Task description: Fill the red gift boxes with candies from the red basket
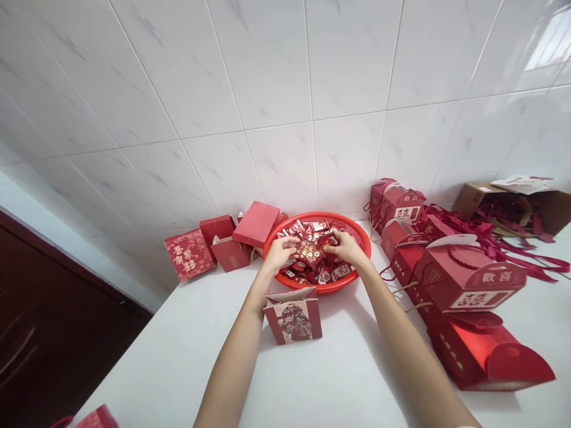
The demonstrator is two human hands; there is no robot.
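A round red basket (330,288) near the wall holds many small red wrapped packets. Over its left part, my left hand (280,254) is closed on the edge of a red packet with gold print (309,252). My right hand (348,248) is over the basket's right side, fingers bent down among the packets; what it pinches, if anything, is too small to make out. In front of the basket, beside my left forearm, a small red paper bag with a printed picture (294,321) stands upright with its top open.
Red boxes and bags (232,252) stand left of the basket. Several red gift boxes (473,273) line the right side, with dark red ribbons (504,246) and a cardboard box (553,208) behind. A tiled wall (276,160) rises behind the white table (178,356).
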